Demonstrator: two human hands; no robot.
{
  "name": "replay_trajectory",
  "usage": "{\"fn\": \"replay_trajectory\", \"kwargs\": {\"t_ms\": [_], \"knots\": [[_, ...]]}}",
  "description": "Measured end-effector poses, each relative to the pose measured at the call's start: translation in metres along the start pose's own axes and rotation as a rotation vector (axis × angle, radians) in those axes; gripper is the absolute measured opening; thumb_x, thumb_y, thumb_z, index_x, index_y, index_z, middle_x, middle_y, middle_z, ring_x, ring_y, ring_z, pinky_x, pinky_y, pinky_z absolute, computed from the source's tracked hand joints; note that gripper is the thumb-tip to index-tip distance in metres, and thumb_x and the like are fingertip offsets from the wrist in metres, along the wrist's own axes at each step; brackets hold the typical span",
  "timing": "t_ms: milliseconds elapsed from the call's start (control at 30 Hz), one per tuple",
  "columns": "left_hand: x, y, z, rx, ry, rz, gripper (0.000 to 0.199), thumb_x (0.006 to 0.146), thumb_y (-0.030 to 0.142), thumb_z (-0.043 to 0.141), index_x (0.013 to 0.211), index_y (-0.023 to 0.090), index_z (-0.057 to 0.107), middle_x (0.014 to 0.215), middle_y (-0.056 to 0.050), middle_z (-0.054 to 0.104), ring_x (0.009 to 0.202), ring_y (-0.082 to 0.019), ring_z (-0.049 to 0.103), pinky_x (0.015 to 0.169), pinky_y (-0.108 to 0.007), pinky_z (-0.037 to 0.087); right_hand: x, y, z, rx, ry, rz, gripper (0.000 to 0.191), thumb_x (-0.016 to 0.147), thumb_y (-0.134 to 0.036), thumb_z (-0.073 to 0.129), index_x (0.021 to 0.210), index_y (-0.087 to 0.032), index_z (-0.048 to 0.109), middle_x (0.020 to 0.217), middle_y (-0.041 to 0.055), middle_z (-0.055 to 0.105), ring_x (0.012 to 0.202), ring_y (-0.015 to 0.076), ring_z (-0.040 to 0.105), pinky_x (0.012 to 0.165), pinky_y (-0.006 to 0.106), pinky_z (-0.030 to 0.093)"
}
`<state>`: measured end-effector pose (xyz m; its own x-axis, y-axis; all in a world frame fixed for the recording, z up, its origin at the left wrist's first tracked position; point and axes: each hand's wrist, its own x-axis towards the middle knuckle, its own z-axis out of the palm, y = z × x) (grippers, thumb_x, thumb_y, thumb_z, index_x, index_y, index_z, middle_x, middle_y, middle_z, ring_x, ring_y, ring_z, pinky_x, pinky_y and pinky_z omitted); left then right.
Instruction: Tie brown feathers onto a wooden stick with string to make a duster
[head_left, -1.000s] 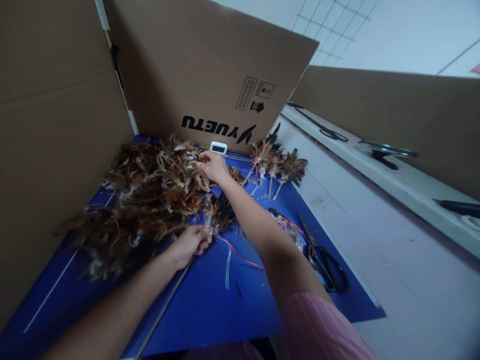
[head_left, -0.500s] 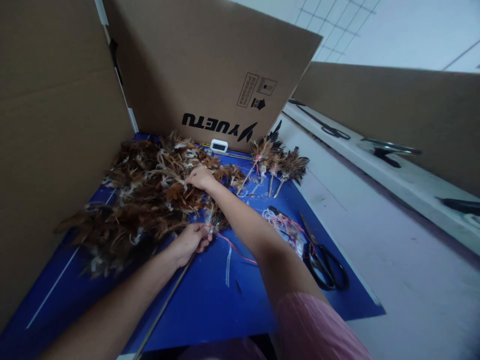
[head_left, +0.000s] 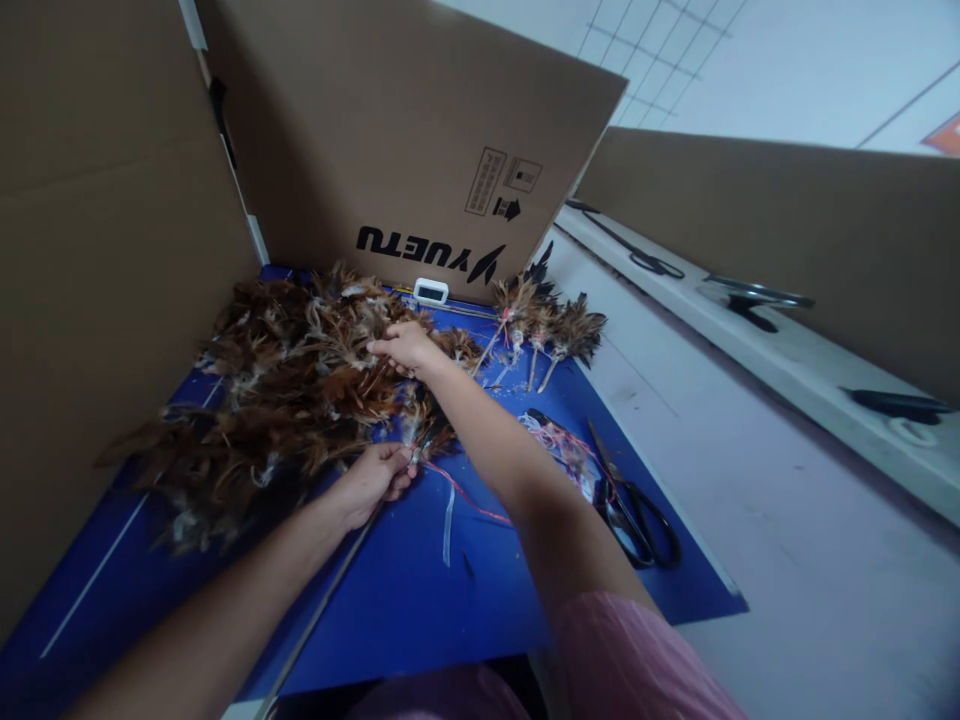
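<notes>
My left hand is closed round a thin stick just below its bound end, where brown and dark feathers are tied on like a feather duster. Red string and a clear strip trail from the binding onto the blue mat. Farther out, my right hand lies over the pile of brown feather bunches. Its fingers are apart, with the forefinger stretched out to the left and touching or just above the feathers. I see nothing held in it.
Several small feather bunches on short sticks lie at the back right. Black-handled scissors and tangled string are at the mat's right. A small white display stands before the cardboard wall. More tools rest on the white ledge.
My right hand has moved slightly within the feather pile, and its fingers have spread from a pinch. My left hand keeps its hold on the stick. The view has shifted a little.
</notes>
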<state>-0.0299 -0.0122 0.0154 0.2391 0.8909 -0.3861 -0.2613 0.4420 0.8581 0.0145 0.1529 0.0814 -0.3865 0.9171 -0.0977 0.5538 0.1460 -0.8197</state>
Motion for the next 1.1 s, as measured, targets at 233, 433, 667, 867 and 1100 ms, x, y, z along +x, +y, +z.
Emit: {"fn": "replay_trajectory", "kwargs": {"t_ms": [233, 433, 667, 867, 1100], "knots": [[0.002, -0.003, -0.003, 0.018, -0.032, 0.015, 0.029, 0.073, 0.039, 0.063, 0.065, 0.013, 0.052, 0.051, 0.005, 0.04, 0.04, -0.002, 0.025, 0.039, -0.019, 0.01, -0.074, 0.002, -0.047, 0.485, -0.001, -0.198, 0.023, 0.066, -0.026, 0.074, 0.06, -0.012, 0.058, 0.047, -0.0034, 0.05, 0.039, 0.0035, 0.04, 0.033, 0.014, 0.029], [0.004, -0.005, -0.005, 0.015, -0.044, 0.015, 0.028, 0.072, 0.038, 0.064, 0.068, 0.013, 0.053, 0.054, 0.005, 0.042, 0.04, -0.002, 0.026, 0.038, -0.018, 0.012, -0.137, 0.048, -0.045, 0.531, -0.221, -0.031, 0.029, 0.069, -0.039, 0.07, 0.07, -0.01, 0.067, 0.052, -0.0024, 0.054, 0.042, 0.0032, 0.042, 0.036, 0.014, 0.03], [0.004, -0.001, -0.003, 0.033, -0.038, 0.009, 0.025, 0.071, 0.034, 0.063, 0.076, 0.01, 0.057, 0.062, 0.004, 0.045, 0.042, -0.001, 0.026, 0.037, -0.016, 0.01, -0.149, 0.081, -0.017, 0.51, -0.169, 0.077, 0.031, 0.066, -0.041, 0.07, 0.064, -0.01, 0.066, 0.045, -0.0042, 0.048, 0.041, 0.0045, 0.04, 0.037, 0.017, 0.027], [0.003, -0.001, -0.002, 0.039, -0.005, -0.004, 0.023, 0.071, 0.032, 0.063, 0.074, 0.01, 0.056, 0.065, 0.002, 0.047, 0.043, -0.001, 0.029, 0.037, -0.015, 0.011, -0.15, 0.078, -0.007, 0.494, -0.046, -0.025, 0.027, 0.066, -0.035, 0.071, 0.058, -0.012, 0.06, 0.052, -0.002, 0.055, 0.045, 0.0058, 0.043, 0.044, 0.02, 0.033], [0.001, -0.003, 0.0, 0.046, 0.038, 0.004, 0.031, 0.069, 0.039, 0.066, 0.073, 0.01, 0.055, 0.064, 0.002, 0.046, 0.044, -0.001, 0.03, 0.038, -0.016, 0.011, -0.146, 0.099, 0.011, 0.395, 0.072, -0.068, 0.024, 0.071, -0.035, 0.065, 0.061, -0.015, 0.057, 0.056, -0.0016, 0.059, 0.043, 0.0062, 0.044, 0.042, 0.019, 0.033]]}}
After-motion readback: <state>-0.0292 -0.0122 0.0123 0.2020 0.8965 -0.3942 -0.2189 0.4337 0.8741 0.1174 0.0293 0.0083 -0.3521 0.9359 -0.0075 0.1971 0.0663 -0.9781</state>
